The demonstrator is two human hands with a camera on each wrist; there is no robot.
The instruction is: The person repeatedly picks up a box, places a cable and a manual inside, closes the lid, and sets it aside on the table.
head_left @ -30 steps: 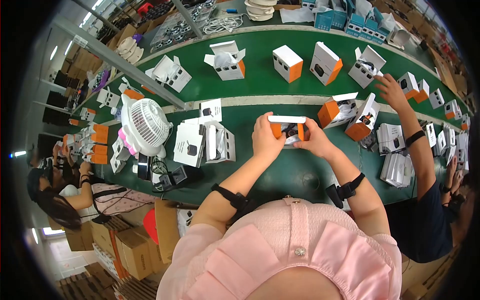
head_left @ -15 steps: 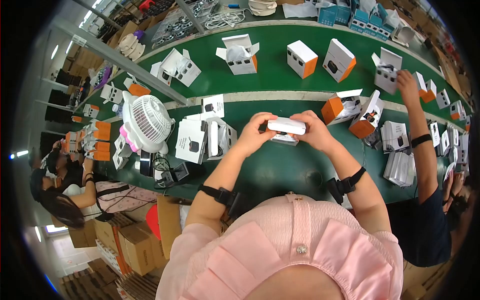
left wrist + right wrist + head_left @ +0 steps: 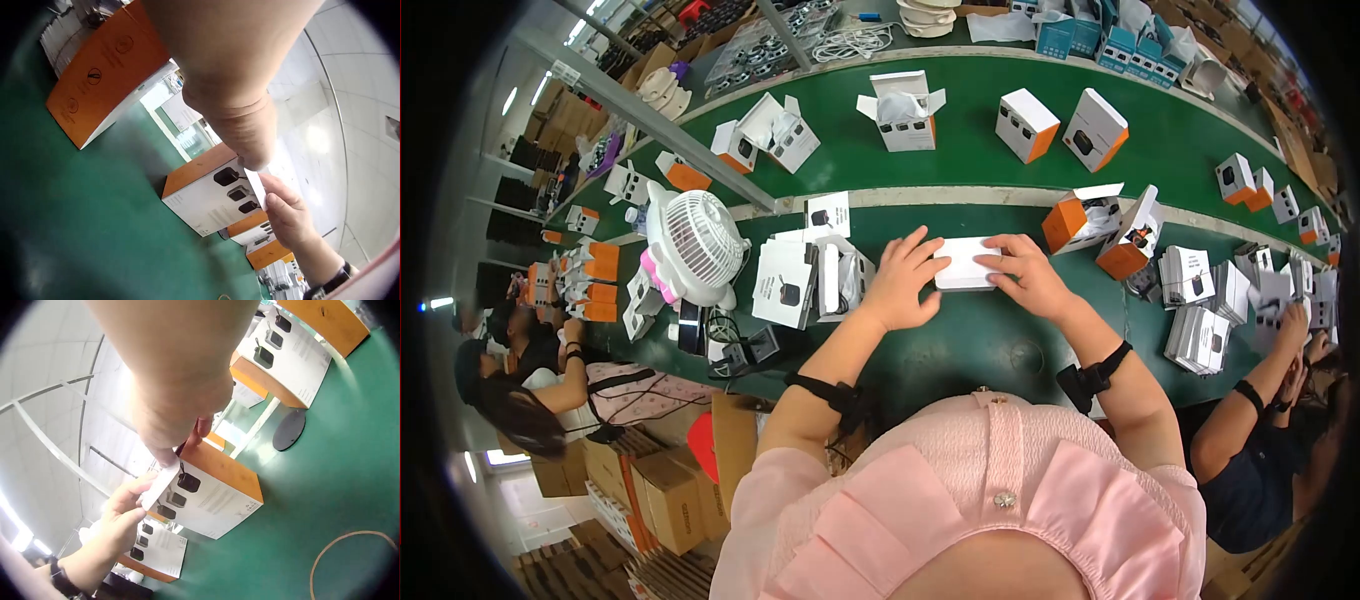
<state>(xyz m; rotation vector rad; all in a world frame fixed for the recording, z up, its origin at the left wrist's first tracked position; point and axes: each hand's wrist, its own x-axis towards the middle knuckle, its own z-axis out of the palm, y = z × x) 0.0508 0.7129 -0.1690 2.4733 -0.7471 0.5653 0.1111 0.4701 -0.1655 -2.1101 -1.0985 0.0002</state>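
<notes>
A white and orange cardboard box (image 3: 215, 494) printed with small black devices stands on the green table before me. Its white lid (image 3: 962, 268) faces up in the head view, with the front flap (image 3: 255, 186) sticking out at a slant in the wrist views. My left hand (image 3: 903, 283) is at the lid's left end, thumb and fingertips at the flap's edge. Over the lid's right end lie the fingers of my right hand (image 3: 1032, 282), the thumb at the flap. The box's contents are hidden under the lid.
Left of the box are an open box (image 3: 834, 280), white printed cards (image 3: 783, 285) and a white fan (image 3: 695, 248). Two open orange-sided boxes (image 3: 1081, 221) stand to the right, near stacked booklets (image 3: 1197, 338). More boxes (image 3: 1027, 127) line the green belt (image 3: 960, 80) behind.
The lid has come down over the opening, and both hands have shifted onto its ends. Belt boxes have moved right. At right, another person's arm has drawn back, and the open box there is gone.
</notes>
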